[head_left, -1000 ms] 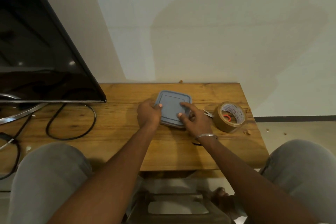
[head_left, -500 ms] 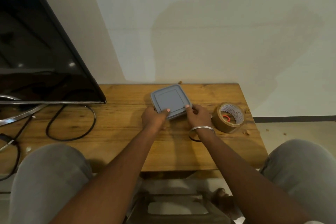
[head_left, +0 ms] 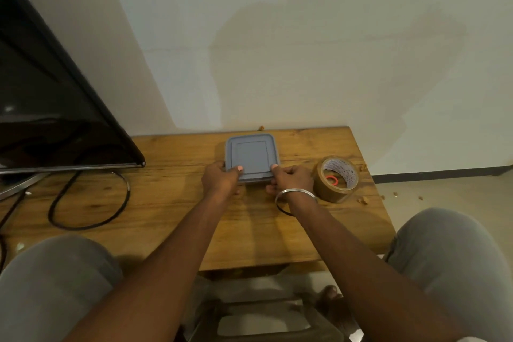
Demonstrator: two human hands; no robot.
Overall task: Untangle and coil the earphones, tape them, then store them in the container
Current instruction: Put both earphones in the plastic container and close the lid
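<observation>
A wooden table stands against a pale wall. A black screen fills the 9 o'clock side, with a black cable looped on the wood at 8 o'clock. Brown crumbs lie by the table's edge at 3 o'clock

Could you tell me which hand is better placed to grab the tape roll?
Probably the right hand: it holds the container beside the tape roll, while the left hand grips the far corner.
</observation>
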